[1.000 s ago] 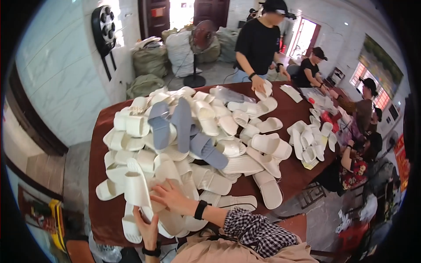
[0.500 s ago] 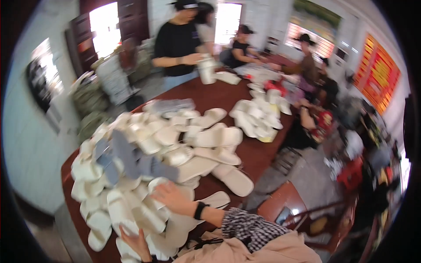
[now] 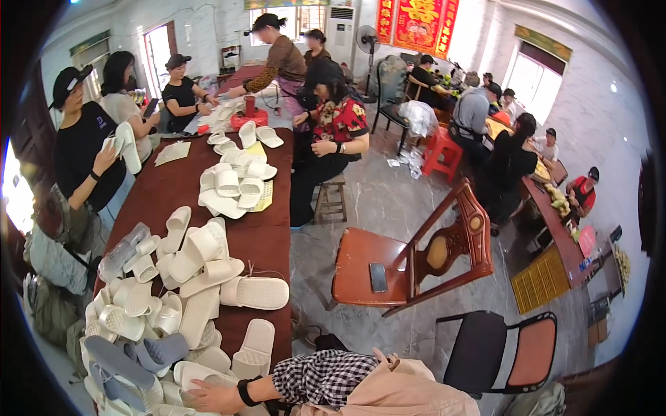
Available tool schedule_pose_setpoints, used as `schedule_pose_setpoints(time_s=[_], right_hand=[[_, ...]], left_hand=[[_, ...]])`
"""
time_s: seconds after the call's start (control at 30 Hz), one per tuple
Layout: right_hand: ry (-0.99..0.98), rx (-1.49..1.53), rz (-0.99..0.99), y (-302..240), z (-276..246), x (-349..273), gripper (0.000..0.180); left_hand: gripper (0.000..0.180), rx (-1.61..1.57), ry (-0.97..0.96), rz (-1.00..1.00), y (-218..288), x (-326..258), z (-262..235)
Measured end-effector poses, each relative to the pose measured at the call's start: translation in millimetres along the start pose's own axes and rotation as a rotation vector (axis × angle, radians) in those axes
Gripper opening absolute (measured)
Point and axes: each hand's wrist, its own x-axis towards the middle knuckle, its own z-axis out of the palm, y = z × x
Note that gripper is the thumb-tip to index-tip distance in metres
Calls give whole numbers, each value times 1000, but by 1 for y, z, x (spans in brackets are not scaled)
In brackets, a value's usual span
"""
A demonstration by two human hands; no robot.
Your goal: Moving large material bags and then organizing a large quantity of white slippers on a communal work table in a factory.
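My right hand [image 3: 207, 397] lies at the bottom edge on a heap of white slippers [image 3: 191, 267], fingers stretched out to the left over one white slipper [image 3: 198, 376]. It wears a black wristband [image 3: 244, 392] below a checked sleeve. A few grey-blue slippers [image 3: 135, 355] lie just left of the hand. The heap covers the near end of a long table with a dark red cloth [image 3: 267, 239]. My left hand is out of the picture.
A second heap of white slippers [image 3: 232, 184] lies farther up the table. A person in black [image 3: 83, 152] stands at its left side holding a slipper. Right of the table are a wooden chair [image 3: 416, 267] with a phone [image 3: 378, 277] on it, a black chair [image 3: 496, 347] and several seated people.
The view has swung to the right, from the slipper heap toward the room and chairs. My right hand stays on the slippers; my left hand has dropped out of the picture.
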Motion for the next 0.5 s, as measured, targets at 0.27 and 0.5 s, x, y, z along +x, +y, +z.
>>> schedule_pose_setpoints(time_s=[0.27,0.5], right_hand=[[92,476,71,0,19,-5,29],[101,471,160,4,-5,6,14]], left_hand=[[97,120,121,159,1,-6,2],[90,-226,60,18,30,-5,9]])
